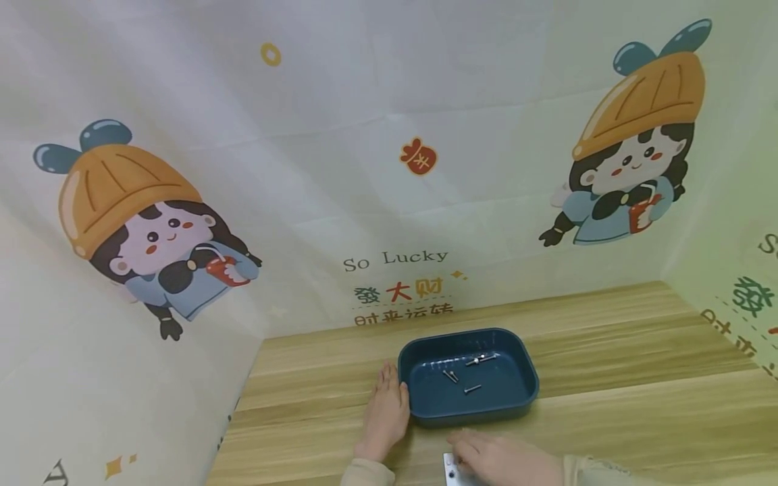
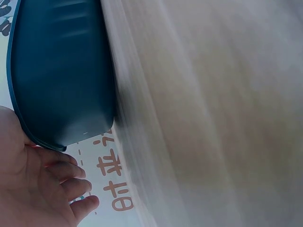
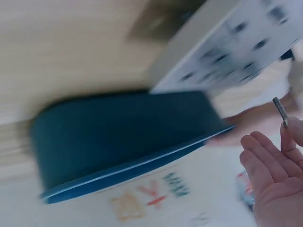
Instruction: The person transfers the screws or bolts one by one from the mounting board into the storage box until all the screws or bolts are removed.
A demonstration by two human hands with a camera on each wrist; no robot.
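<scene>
Right fingers (image 3: 295, 128) pinch a slim, silvery screw (image 3: 280, 109); left fingers (image 1: 384, 381) rest, nearly straight, against a blue tray (image 1: 501, 388).

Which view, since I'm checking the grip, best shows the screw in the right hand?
The right wrist view: the screw sticks out from the right hand, pinched at one end. In the head view I can't make it out; the left wrist view shows none of it.

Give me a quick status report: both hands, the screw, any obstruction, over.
Left hand against blue tray. Right hand pinches screw, not yet in holed block. Nothing visibly obstructing the screw.
</scene>
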